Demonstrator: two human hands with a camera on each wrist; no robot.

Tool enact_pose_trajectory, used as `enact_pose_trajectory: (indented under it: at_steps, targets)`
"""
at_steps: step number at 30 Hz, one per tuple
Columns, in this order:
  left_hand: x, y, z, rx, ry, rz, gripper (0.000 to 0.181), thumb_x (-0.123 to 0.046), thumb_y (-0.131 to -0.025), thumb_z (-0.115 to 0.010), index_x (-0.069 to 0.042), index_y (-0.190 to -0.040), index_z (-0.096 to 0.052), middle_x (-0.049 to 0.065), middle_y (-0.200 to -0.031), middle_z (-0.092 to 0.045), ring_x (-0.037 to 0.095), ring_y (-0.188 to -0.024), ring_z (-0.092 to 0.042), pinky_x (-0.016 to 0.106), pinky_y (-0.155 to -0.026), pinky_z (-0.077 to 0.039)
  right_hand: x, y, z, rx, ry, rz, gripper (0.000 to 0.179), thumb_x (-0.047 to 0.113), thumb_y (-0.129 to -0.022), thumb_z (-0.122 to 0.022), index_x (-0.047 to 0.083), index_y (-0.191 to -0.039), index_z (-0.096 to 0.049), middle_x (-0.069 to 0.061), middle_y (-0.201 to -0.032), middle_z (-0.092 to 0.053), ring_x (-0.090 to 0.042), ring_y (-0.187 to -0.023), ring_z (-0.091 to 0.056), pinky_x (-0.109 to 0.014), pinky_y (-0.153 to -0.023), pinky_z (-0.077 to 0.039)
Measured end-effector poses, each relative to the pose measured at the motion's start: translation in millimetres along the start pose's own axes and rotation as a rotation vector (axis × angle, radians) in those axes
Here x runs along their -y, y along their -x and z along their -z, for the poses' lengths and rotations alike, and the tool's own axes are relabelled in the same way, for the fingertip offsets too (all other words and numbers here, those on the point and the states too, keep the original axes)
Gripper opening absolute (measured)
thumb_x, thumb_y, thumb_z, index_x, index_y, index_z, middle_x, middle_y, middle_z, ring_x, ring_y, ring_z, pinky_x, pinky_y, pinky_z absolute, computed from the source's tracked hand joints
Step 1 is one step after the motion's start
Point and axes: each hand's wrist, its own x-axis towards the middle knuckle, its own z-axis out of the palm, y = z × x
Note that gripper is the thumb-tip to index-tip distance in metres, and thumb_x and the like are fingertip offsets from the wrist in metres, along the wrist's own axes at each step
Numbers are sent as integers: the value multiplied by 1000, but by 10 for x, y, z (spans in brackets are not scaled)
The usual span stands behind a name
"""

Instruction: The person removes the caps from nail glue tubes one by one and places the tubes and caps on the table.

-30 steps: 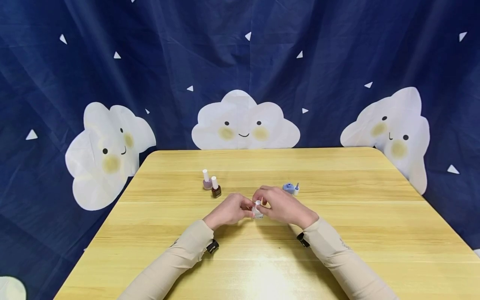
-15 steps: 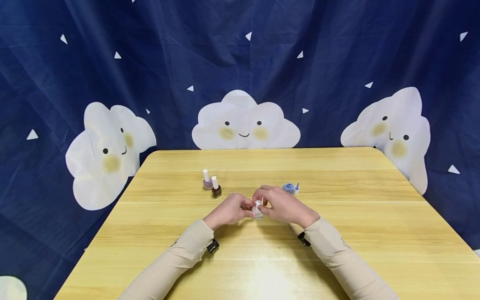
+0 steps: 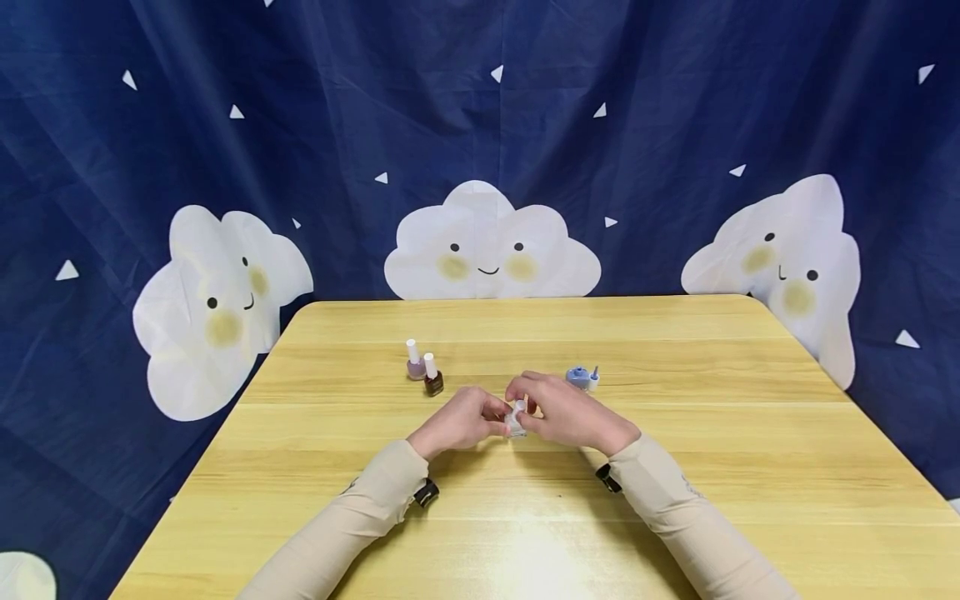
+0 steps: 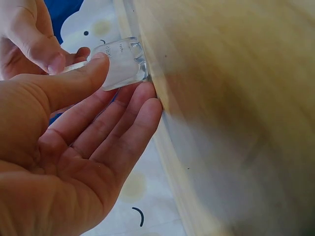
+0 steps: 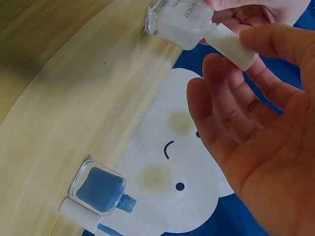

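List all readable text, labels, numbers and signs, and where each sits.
"YREAY": on the white bottle; opening letters unclear.
Smaller line beneath it: too small to read.
Dark bottle: too small to read any marking.
Blue bottle and lilac bottle: no legible text.
Numbers or signs: none readable.

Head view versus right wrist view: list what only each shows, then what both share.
Only the head view shows the purple bottle, dark bottle and sleeves. Only the right wrist view shows lettering on the white bottle and screw threads on the blue bottle. Both show the left hand and right hand at the white bottle, the blue bottle, its cap beside it, the table and the cloud-print curtain.
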Motion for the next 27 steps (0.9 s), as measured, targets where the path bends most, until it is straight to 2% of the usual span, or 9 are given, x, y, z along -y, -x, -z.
enact_pose_trajectory:
  at_steps: [4, 9, 12, 19, 27]
  targets:
    - [10, 2, 0, 5, 7, 3, 18, -13, -91, -77, -13, -109, -80, 2, -100, -79, 10, -79, -61, 28, -75, -48, -13, -5, 0, -7, 5, 0, 16, 19, -97, -72, 10, -110, -68, 2, -101, -66, -14, -84, -62, -26, -73, -52]
    - [2, 11, 5, 5, 11, 13, 20, -13, -91, -77, -13, -110, -79, 3, -108, -79, 9, -84, -63, 31, -81, -50, -29, -14, 14, -22, 1, 26, 7, 13, -95, -74, 10, -99, -69, 6, -85, -64, -7, -74, -56, -24, -68, -50]
    - [1, 9, 5, 3, 10, 6, 19, -13, -91, -77, -13, -110, -79, 3, -107, -79, 9, -85, -64, 32, -83, -51, -25, -12, 26, -22, 4, 37, 7, 11, -95, -74, 10, -99, -69, 6, -86, -65, -5, -75, -56, -23, -68, -51]
    - [5, 4, 2, -6, 14, -5, 19, -12, -91, -78, -10, -109, -79, 3, -105, -79, 8, -84, -63, 30, -81, -51, 12, 15, 77, -28, 35, 64, 12, 4, -92, -74, 8, -103, -70, -1, -99, -69, -18, -83, -65, -24, -72, -53]
    - [6, 11, 0, -9, -5, -22, 20, -11, -90, -78, -9, -110, -79, 4, -108, -78, 8, -86, -64, 29, -81, -52, 48, 46, 141, -24, 45, 40, 12, 7, -90, -77, 13, -98, -69, 4, -95, -69, -15, -81, -65, -25, -72, -52]
